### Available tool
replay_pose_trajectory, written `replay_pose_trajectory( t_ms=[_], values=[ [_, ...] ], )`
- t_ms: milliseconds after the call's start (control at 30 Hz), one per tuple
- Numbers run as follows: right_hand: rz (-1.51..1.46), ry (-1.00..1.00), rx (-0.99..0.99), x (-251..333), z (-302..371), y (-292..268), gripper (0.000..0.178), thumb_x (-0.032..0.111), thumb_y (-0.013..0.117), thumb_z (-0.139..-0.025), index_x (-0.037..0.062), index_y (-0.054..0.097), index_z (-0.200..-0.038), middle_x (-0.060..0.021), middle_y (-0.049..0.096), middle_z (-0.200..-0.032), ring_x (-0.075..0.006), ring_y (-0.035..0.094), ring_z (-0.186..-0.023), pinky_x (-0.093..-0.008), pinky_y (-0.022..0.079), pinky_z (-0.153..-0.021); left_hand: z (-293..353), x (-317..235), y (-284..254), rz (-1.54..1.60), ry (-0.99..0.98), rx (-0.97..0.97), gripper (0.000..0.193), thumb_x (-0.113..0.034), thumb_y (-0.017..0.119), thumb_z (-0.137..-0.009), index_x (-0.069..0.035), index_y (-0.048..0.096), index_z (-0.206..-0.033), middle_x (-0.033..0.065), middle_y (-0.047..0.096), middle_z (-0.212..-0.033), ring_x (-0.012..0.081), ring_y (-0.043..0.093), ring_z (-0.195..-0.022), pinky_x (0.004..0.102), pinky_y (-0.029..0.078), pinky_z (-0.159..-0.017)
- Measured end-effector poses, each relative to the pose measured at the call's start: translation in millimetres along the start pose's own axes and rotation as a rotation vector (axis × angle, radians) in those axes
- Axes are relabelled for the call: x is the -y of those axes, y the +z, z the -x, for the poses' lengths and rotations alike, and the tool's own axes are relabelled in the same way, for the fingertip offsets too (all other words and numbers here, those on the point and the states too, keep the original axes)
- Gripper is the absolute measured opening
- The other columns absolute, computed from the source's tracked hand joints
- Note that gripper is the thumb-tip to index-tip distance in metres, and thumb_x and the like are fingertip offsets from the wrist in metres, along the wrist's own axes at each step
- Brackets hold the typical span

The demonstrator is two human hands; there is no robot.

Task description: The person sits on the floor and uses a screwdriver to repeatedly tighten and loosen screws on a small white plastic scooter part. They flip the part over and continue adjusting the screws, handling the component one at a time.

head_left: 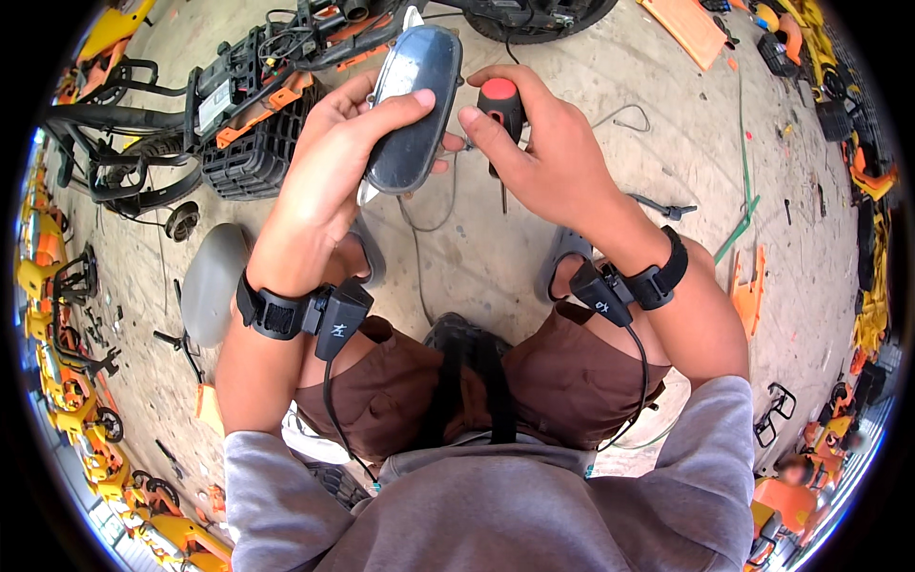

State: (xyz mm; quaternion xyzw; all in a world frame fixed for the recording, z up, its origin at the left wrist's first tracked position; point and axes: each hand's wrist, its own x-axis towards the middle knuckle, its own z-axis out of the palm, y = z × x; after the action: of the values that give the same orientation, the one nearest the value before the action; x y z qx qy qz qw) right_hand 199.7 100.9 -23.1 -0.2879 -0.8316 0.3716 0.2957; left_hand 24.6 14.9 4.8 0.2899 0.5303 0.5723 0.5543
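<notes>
The left hand (329, 157) wraps its fingers around a dark oval lamp housing (415, 105), thumb pressed across its face. At three o'clock of it, the right hand (548, 153) has its fingers closed on a red-handled screwdriver (502, 100), above the concrete floor (477, 248).

Bare concrete floor (591, 105) in daylight, strewn with wires, orange panels (682, 29), possibly stripped scooter frames (124, 143).

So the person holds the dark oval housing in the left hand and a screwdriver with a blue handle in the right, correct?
Not quite: the head view shows the screwdriver handle is red and black, not blue. The left hand does hold the dark oval housing, and the right hand grips the screwdriver.
</notes>
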Motion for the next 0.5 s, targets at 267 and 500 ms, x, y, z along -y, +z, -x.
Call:
replay_pose_trajectory(
  t_ms=[267, 500],
  values=[
    [-0.146, 0.150, 0.004, 4.4, -0.2, -3.3, 0.036, 0.028, 0.060, -0.094, 0.0061, 0.052, -0.121, -0.0086, 0.059, -0.073, -0.0227, 0.060, -0.062, -0.0348, 0.046, -0.060, 1.5, -5.3, 0.1, 0.123, -0.077, 0.013, 0.038, -0.020, 0.059, -0.092, 0.005, 0.054, -0.120, 0.0165, 0.065, -0.105, 0.0300, 0.071, -0.086, 0.0360, 0.060, -0.071],
    [-0.647, 0.381, 0.025, 6.2, -0.6, 1.9, 0.041, 0.021, 0.058, -0.093, 0.0036, 0.047, -0.129, -0.0041, 0.056, -0.076, -0.0143, 0.060, -0.061, -0.0289, 0.047, -0.058, 0.1, -11.5, -11.7, 0.269, -0.197, 0.061, 0.038, -0.028, 0.057, -0.095, 0.002, 0.055, -0.119, 0.0173, 0.067, -0.102, 0.0273, 0.071, -0.079, 0.0320, 0.060, -0.062]
  ],
)
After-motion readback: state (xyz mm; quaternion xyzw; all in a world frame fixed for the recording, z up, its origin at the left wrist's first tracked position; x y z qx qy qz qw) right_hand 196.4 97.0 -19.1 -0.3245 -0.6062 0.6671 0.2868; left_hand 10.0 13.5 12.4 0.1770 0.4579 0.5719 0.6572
